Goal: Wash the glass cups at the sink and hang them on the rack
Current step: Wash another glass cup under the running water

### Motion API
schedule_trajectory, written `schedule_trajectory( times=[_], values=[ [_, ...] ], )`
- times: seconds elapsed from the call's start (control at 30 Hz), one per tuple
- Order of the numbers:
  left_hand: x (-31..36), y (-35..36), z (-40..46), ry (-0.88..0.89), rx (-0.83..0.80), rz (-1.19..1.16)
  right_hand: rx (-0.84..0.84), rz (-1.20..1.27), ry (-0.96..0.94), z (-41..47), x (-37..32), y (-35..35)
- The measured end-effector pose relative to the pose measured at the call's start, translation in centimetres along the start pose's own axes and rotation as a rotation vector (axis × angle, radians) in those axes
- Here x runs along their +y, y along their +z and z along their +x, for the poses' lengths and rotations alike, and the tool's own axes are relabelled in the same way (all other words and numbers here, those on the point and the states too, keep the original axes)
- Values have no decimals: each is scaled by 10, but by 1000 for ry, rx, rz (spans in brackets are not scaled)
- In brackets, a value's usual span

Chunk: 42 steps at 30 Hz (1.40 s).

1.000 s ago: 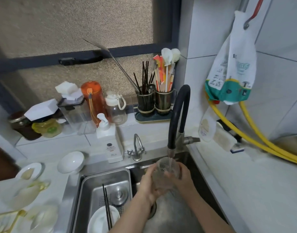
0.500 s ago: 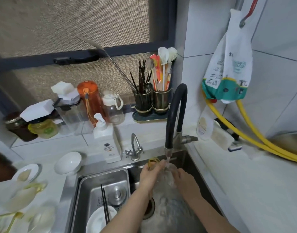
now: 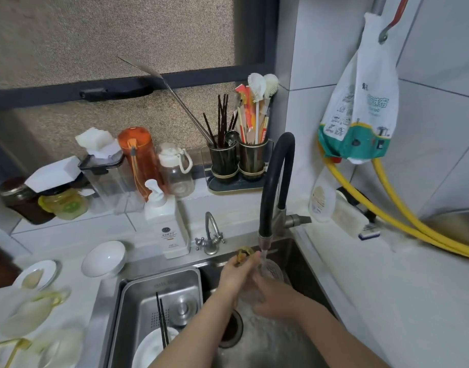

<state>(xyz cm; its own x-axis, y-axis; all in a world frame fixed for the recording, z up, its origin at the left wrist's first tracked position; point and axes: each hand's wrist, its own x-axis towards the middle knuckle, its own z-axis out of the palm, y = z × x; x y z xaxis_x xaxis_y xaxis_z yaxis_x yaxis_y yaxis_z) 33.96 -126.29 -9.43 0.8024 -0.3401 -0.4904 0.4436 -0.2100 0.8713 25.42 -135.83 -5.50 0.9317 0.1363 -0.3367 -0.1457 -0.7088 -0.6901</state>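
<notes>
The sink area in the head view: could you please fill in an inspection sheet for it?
Surface: stainless steel sink, wet; water runs from the black curved tap.
Job's things: clear glass cup under the stream.
Clutter: white pump soap bottle, white ceramic bowl, dark chopsticks in the steel insert tray.
Grip: left hand and right hand both on the cup.
Cables: yellow hose along the wall.
Surroundings: tiled wall, mesh window; no rack seen.

A clear glass cup (image 3: pixel 271 272) with a yellow handle sits tilted directly under the black faucet (image 3: pixel 274 181) spout, water running over it.
</notes>
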Motion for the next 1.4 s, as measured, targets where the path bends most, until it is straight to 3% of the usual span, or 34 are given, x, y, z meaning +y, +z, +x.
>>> schedule_trajectory(
  times=[0.13,0.3,0.47,0.57,0.7,0.93,1.03,1.13,1.2,1.27,1.4],
  values=[
    [2,-4,0,34,-18,1,-197,-194,26,13,14,-4],
    [16,-7,0,76,34,-73,75,-391,8,26,29,5],
    [-1,2,-1,93,31,49,274,-204,7,30,19,11],
    [-5,-2,5,58,57,4,227,-231,-73,26,22,10],
    [-3,-5,10,69,-46,168,43,-645,-174,24,43,7],
    [-16,3,-2,25,51,-51,311,-549,-91,26,38,11],
    [-18,-1,6,50,17,59,209,-534,-153,24,37,12],
    [-5,-5,6,30,-99,181,-31,-815,-139,36,50,10],
    [-2,-3,7,18,-104,176,-52,-936,-112,42,54,7],
    [-3,-5,6,24,-60,98,19,-893,-108,45,53,6],
    [-10,-5,1,54,-4,-35,208,-449,-38,36,36,0]
  ],
)
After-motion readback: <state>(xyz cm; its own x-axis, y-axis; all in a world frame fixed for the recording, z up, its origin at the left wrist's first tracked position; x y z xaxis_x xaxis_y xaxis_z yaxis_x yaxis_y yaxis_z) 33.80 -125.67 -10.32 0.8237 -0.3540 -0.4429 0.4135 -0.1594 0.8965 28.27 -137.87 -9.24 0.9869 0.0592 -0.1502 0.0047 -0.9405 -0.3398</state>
